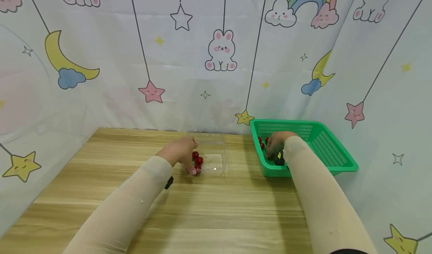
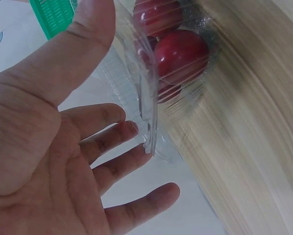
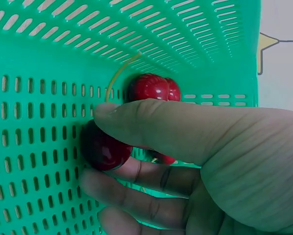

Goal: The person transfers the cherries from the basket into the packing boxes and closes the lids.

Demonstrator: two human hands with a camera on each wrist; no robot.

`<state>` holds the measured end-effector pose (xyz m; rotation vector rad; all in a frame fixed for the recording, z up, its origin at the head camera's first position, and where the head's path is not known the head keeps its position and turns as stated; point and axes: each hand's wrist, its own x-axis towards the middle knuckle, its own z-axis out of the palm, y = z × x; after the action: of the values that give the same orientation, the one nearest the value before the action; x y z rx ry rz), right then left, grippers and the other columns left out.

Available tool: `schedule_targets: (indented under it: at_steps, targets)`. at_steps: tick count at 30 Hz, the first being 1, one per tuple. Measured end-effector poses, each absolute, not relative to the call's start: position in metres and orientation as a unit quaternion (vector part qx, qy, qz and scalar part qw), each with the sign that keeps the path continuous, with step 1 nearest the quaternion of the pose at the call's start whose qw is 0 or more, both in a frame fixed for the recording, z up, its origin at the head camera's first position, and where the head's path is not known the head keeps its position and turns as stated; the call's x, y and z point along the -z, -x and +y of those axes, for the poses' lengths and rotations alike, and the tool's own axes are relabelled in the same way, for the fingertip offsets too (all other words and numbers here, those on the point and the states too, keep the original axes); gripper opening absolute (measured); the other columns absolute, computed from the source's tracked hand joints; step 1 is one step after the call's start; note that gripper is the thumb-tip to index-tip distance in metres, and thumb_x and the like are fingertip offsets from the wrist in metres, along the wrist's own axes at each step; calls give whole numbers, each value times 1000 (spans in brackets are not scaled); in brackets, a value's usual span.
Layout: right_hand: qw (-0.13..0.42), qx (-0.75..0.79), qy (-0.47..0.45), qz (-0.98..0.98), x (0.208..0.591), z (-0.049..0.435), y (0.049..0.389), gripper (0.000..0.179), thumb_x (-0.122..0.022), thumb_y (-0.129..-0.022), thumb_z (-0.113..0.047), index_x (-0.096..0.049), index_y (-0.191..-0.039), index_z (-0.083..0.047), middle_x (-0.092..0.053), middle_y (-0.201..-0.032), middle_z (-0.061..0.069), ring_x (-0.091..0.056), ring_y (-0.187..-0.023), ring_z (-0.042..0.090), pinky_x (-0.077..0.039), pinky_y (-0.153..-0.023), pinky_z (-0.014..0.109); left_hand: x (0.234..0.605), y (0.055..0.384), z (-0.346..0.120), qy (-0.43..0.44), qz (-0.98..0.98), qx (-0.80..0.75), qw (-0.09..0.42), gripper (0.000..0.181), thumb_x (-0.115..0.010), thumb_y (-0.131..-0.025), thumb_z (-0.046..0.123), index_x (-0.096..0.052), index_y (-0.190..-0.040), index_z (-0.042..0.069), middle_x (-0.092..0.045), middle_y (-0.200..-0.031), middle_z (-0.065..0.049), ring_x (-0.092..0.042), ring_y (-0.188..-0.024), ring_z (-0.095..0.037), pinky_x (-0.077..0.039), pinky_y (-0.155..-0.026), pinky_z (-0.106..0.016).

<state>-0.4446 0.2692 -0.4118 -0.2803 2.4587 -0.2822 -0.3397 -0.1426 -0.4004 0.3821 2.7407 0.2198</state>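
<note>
Clock directions as in the head view, twelve o'clock at the far side.

Item: left hand [image 1: 180,151]. At the nine o'clock side of the clear plastic box [image 1: 217,161]. Fingers loosely extended, unclenched, some fingertips at the box's edge; no cherry in its grasp.

Item: right hand [image 1: 278,141]. Inside the green basket [image 1: 339,168], towards nine o'clock. Thumb and fingers pinch one dark red cherry [image 3: 104,147]; its pale green stem [image 3: 116,78] rises past the tip of the thumb. The cherry is close to the slotted plastic of the basket.

Item: clear plastic box. Transparent, on the desk [image 1: 216,216] near its twelve o'clock edge. Contents: red cherries [image 1: 199,160], at least three, glossy, clustered towards nine o'clock, just beside the left hand.

Item: green basket. Rectangular, slotted walls, sloping sides; at three o'clock from the box, well apart from it. Contents, besides the pinched fruit: further red cherries [image 1: 261,146], grouped at the nine o'clock end, near the right hand; exact count partly hidden.

Item: desk. Wood-grain surface, striped lengthwise.

Item: sleeves [image 1: 126,205], pair, cream, one on each forearm.

Item: white cloth backdrop [image 1: 189,59], at twelve o'clock, printed with rabbits, stars, moons and a rainbow.
</note>
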Motion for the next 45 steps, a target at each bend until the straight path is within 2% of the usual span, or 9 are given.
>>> schedule_targets:
  at_steps: [3,6,8,11,18,25,28,35,45]
  targets:
    - [326,110,112,932,408,270,444,31,-82,-106,-30,-72,-78,-21,-66,-82,-3,-61,-78,15,-56,-77,37,400,339,-142,-135,971,-80,182,117,-107,-78,44,-48,-174,10,-36,-184,-16,-43,-167,-44,-45,-133,-63]
    - [329,111,121,930,400,270,441,17,-77,-108,-25,-82,-95,-14,-80,-108,6,-77,-96,19,-65,-87,42,399,339,-142,-135,970,-82,184,117,-107,-78,43,-48,-174,10,-36,-184,-16,-44,-166,-44,-45,-133,-63]
    - [327,118,122,929,393,269,439,15,-74,-109,-22,-83,-104,-10,-80,-130,15,-83,-107,24,-67,-95,45,398,339,-142,-133,970,-84,185,117,-107,-78,43,-48,-174,10,-36,-185,-16,-44,-166,-44,-45,-132,-63]
    - [313,131,114,934,381,266,436,13,-73,-107,-20,-80,-106,-10,-74,-144,21,-84,-110,29,-68,-95,45,398,338,-142,-133,970,-84,186,117,-107,-78,43,-48,-174,11,-36,-185,-15,-44,-166,-44,-45,-132,-63]
    - [263,169,119,942,361,258,435,25,-66,-110,-18,-83,-119,-3,-79,-132,16,-80,-105,29,-69,-88,45,399,339,-143,-142,970,-66,186,117,-106,-79,46,-47,-174,9,-38,-183,-15,-42,-167,-43,-45,-133,-62]
    - [210,185,152,948,342,234,428,26,-63,-108,-16,-81,-122,-3,-81,-104,13,-69,-83,21,-59,-71,34,402,342,-144,-144,970,-67,186,118,-106,-79,46,-47,-174,9,-37,-184,-16,-42,-168,-43,-45,-133,-62]
    - [187,175,170,952,336,217,422,28,-64,-107,-18,-82,-124,-6,-84,-102,11,-71,-82,19,-59,-74,34,403,342,-144,-146,970,-66,184,118,-106,-79,46,-47,-174,9,-37,-184,-16,-42,-168,-43,-45,-132,-62]
    - [154,153,225,950,339,171,402,22,-70,-109,-22,-82,-124,-10,-83,-127,11,-77,-100,23,-65,-91,43,404,343,-145,-146,970,-63,185,119,-106,-79,47,-46,-175,10,-36,-184,-16,-40,-169,-43,-45,-133,-63]
    - [156,130,304,931,369,108,376,8,-81,-107,-21,-81,-110,-15,-81,-117,3,-73,-104,19,-65,-95,41,403,342,-146,-150,970,-62,182,118,-106,-78,46,-48,-174,9,-39,-183,-15,-43,-167,-42,-47,-132,-60]
